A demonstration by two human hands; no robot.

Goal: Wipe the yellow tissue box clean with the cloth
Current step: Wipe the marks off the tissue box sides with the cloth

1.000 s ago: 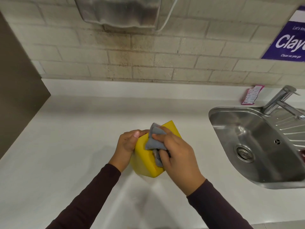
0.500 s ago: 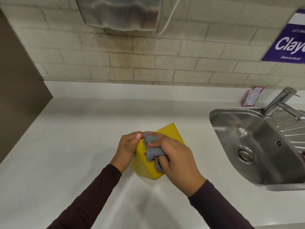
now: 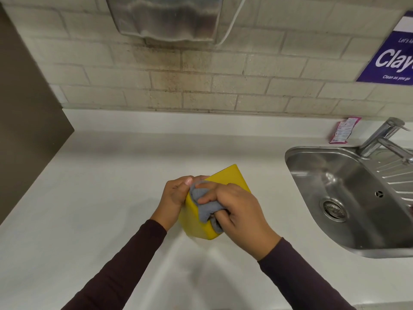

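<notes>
Near the middle of the white countertop (image 3: pixel 100 198), the yellow tissue box (image 3: pixel 230 177) sits tilted between both hands; what it holds cannot be seen. The left hand (image 3: pixel 174 198) grips its 9 o'clock side, thumb curled over the upper edge. The right hand (image 3: pixel 241 211), fingers curled round a bunched grey cloth (image 3: pixel 206 208), presses it on the box's near face. Out at 3 o'clock, the steel sink (image 3: pixel 312 173) shows its drain strainer (image 3: pixel 334 208), with a tap (image 3: pixel 380 137) behind it.

The left hand (image 3: pixel 175 196) and right hand (image 3: pixel 239 209) cover much of the yellow tissue box (image 3: pixel 230 177). The right hand hides part of the cloth (image 3: pixel 204 209). At 2 o'clock the purple sign (image 3: pixel 391 61) runs off the right edge. The pink packet (image 3: pixel 344 130) has print too small to read.
</notes>
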